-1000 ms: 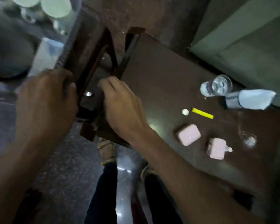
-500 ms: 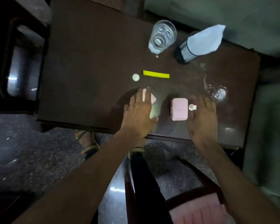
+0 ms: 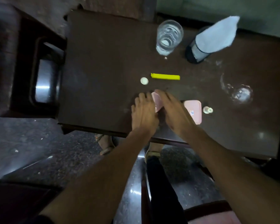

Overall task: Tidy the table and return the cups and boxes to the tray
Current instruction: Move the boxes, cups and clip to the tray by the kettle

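Note:
A small pink box sits tilted near the front of the dark wooden table. My left hand lies against its left side with straight fingers. My right hand reaches over its right side and far end, fingers nearly straight. A second pink box lies flat just right of my right hand. A clear glass cup stands at the back. Another clear glass is at the right.
A yellow stick and a white round cap lie mid-table. A small white bottle sits beside the second box. A dark bottle draped with pale cloth stands at the back right. A metal tray rests on furniture to the left.
My hands left the furniture on the left and came to the table. My right hand then crossed from beside the second box to the first box, which now sits tilted between both hands.

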The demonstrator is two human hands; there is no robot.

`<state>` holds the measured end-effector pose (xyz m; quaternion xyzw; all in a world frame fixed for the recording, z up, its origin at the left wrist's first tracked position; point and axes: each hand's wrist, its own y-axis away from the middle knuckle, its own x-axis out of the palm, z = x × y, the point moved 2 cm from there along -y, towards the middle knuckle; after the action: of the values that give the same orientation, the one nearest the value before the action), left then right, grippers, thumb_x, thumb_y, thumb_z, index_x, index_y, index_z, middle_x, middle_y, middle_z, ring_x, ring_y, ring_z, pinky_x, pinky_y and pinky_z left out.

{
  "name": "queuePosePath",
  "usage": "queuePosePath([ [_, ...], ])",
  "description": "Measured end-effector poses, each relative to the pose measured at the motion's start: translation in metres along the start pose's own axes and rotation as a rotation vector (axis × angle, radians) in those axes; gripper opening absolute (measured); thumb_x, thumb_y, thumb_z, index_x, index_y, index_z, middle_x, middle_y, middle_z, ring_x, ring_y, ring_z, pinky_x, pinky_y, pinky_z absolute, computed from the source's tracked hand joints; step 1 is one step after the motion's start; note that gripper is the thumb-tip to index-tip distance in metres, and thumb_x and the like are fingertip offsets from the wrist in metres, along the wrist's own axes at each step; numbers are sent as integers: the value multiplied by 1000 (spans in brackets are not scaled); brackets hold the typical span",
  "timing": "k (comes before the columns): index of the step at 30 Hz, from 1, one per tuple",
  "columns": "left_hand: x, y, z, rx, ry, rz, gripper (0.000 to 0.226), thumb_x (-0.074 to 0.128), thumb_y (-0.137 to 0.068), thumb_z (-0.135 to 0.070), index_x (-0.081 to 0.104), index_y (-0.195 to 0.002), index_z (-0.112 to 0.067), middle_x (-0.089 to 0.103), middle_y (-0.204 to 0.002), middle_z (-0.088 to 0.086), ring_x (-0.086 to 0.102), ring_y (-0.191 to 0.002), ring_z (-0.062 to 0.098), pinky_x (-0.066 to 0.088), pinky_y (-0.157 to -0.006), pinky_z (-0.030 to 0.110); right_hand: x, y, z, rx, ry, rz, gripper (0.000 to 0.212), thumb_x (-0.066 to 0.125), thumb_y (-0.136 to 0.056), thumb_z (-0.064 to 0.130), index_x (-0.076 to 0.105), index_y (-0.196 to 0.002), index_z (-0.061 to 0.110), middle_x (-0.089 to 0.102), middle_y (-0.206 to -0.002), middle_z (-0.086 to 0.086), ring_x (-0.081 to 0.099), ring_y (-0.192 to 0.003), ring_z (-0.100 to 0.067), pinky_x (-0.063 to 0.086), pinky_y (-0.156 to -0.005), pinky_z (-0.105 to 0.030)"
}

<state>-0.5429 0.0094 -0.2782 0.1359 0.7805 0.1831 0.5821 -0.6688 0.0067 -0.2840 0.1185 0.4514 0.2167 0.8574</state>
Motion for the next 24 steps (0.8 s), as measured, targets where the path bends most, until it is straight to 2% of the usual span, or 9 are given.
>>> queuePosePath([
  [4, -30, 2, 24, 19, 134, -159, 68, 68, -87, -20, 42, -150, -16, 53, -132, 6, 53, -119, 30, 45, -94, 41, -12, -16, 37, -17, -68, -142, 66, 63, -91, 0, 49, -150, 24, 57, -144, -7, 54, -131, -21, 42, -114, -38],
  [7, -75, -4, 72, 10, 289, -312, 71, 68, -90, -27, 39, -154, -10, 52, -137, 8, 51, -120, 29, 42, -100, 40, -22, -53, 98, -172, -23, -147, 64, 64, -90, -6, 53, -150, 14, 60, -143, -10, 59, -129, -30, 44, -114, -43],
  [9, -118, -10, 121, -8, 374, -457, 66, 71, -91, -25, 45, -148, -6, 54, -133, 10, 54, -118, 31, 44, -101, 40, -24, -88, 159, -284, 5, -141, 62, 62, -91, -7, 52, -151, 10, 61, -143, -11, 60, -129, -33, 46, -112, -47],
  [12, -184, -15, 203, -54, 412, -709, 60, 76, -87, -18, 53, -140, -1, 58, -125, 15, 56, -115, 35, 47, -100, 44, -19, -136, 265, -451, 28, -175, 63, 58, -93, -1, 48, -153, 13, 59, -145, -9, 58, -129, -31, 44, -112, -43],
  [15, -239, -14, 284, -149, 426, -879, 60, 74, -89, -29, 52, -140, -4, 58, -125, 13, 54, -116, 30, 46, -99, 41, -3, -177, 369, -602, 46, -196, 60, 56, -90, 5, 48, -149, 17, 60, -141, -7, 56, -123, -29, 42, -104, -38],
  [18, -269, -8, 352, -232, 428, -946, 61, 75, -90, -32, 52, -140, -7, 56, -125, 9, 55, -113, 26, 47, -94, 34, 24, -209, 446, -709, 106, -160, 47, 55, -88, 3, 49, -133, 19, 65, -125, -10, 62, -109, -33, 50, -85, -40],
  [20, -273, -2, 383, -268, 412, -932, 59, 75, -87, -25, 53, -139, -5, 55, -127, 10, 58, -112, 27, 50, -92, 35, 46, -222, 476, -771, 150, -113, 41, 56, -87, 0, 51, -124, 16, 67, -116, -11, 64, -102, -34, 45, -75, -33],
  [24, -254, 2, 411, -291, 396, -722, 66, 73, -91, -19, 48, -151, -10, 51, -136, 14, 64, -107, 38, 55, -86, 50, 81, -239, 488, -779, 272, 22, 35, 58, -89, 0, 54, -121, 13, 63, -114, -12, 63, -106, -38, 49, -80, -40],
])
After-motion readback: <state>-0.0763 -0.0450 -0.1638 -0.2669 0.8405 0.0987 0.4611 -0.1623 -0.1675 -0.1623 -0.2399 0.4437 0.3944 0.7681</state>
